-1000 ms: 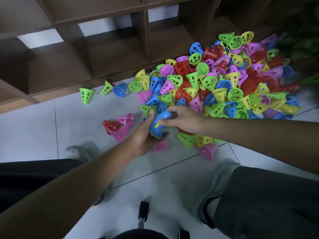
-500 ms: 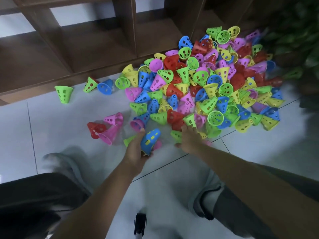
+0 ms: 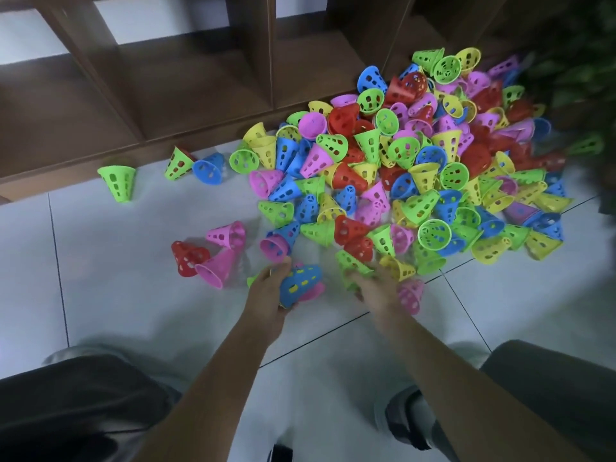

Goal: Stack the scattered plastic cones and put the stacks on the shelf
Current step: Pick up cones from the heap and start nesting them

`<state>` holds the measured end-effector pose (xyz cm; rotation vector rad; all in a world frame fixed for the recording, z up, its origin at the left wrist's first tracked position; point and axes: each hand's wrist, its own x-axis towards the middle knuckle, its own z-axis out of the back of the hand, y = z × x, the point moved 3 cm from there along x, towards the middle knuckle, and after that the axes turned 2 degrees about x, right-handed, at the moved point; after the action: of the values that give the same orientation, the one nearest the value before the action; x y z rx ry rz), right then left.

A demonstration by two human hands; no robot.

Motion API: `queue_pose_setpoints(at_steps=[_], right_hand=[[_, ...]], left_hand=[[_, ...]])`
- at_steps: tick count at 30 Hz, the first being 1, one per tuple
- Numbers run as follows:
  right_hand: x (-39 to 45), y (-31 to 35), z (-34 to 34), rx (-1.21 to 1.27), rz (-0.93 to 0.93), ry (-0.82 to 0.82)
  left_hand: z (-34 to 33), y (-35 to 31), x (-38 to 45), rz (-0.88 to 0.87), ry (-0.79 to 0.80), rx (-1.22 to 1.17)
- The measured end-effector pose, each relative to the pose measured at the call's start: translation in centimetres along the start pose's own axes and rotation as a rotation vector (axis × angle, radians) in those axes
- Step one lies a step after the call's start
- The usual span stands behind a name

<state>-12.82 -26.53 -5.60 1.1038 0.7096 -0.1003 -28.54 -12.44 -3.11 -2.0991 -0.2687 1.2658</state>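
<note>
The right side of the pile (image 3: 416, 168) blurs into shadow, and the cones nearest the dark plant (image 3: 580, 61) at the frame's right edge cannot be told apart. The shelf (image 3: 186, 88) is cut off at the top; only its lowest bays show, 2 in full and parts of others, and nothing can be seen in them. Both forearms run out of the bottom of the frame, and the knees and shoes below are smeared by motion.

The left hand (image 3: 266, 295) is closed around a blue cone (image 3: 300, 283), lying on its side just above the floor (image 3: 100, 295). Yellow shows through the blue cone's holes, so another cone sits nested inside it. A pink rim (image 3: 315, 291) pokes out behind; whether it belongs to the held stack or lies on the tiles cannot be told. A green scrap (image 3: 253, 281) shows at the left hand's thumb side, mostly hidden.

The right hand (image 3: 373, 288) is at the pile's near edge, fingers curled over a green cone (image 3: 351, 265); the hand hides how firmly it grips. A pink cone (image 3: 411, 295) lies just right of its wrist, a yellow cone (image 3: 400, 266) beside its knuckles.

Apart from the pile, on the tiles to the left, lie 1 red cone (image 3: 188, 258) and 2 pink ones touching it, and nearer the shelf a lone green cone (image 3: 118, 180) standing wide end up.
</note>
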Motion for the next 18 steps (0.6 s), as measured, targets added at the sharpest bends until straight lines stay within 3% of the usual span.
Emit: queue_pose_setpoints(at_steps=[3,6,9,13,18], right_hand=[[-1.3,1.4,-0.2,0.534,-0.198,0.122],[-2.7,3.5,-0.3,0.804,-0.217,0.27],[-4.1,5.1,-0.9,0.991,-0.228,0.292],[-6.1,5.8,-2.3,0.893,-0.198,0.308],[-8.3,5.9,-3.4,0.604,-0.046,0.419]], left_hand=[[-0.2,-0.7,1.0,0.017,0.002,-0.119],[-0.8,-0.9,0.8,0.043,-0.019,-0.231],[-1.9,-0.8,0.1,0.052,-0.04,-0.277],[-4.3,-0.8,-1.7,0.085,-0.02,-0.35],[-4.4,-0.5,-2.6,0.033,-0.046,-0.22]])
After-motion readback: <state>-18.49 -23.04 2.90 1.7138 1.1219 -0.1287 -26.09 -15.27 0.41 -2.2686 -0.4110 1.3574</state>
